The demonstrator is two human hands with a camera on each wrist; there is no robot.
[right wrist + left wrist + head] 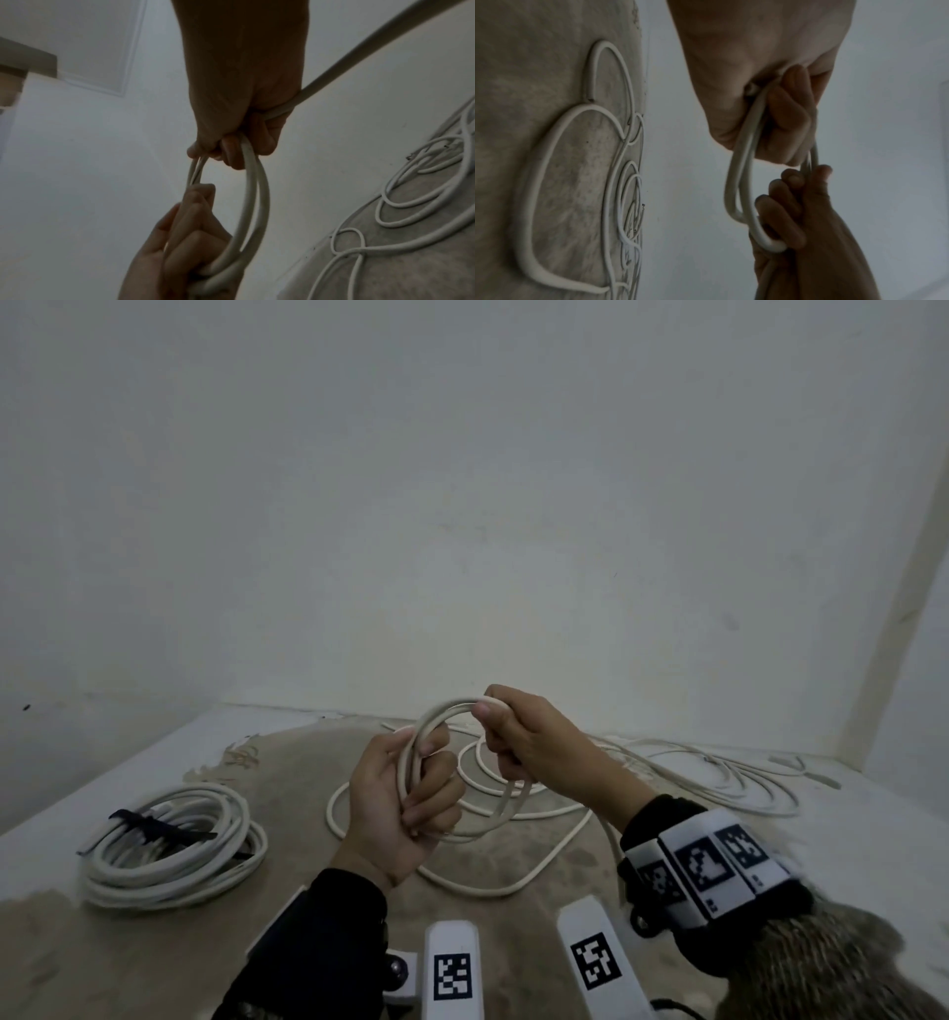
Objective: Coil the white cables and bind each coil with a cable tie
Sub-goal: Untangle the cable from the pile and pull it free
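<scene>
One bound coil point(172, 845) is lying finished at nine o'clock on the bench point(513, 911), while the left hand point(405, 806) and right hand point(534, 742), each grip curling around the first loops point(436, 716), are starting on the second white cable point(554, 855), with thinner cables point(719, 773) at two o'clock waiting uncoiled.

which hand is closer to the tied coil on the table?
Left. The left hand grips the cable loop just right of the tied coil; the right hand holds the loop's far side, farther right.
</scene>
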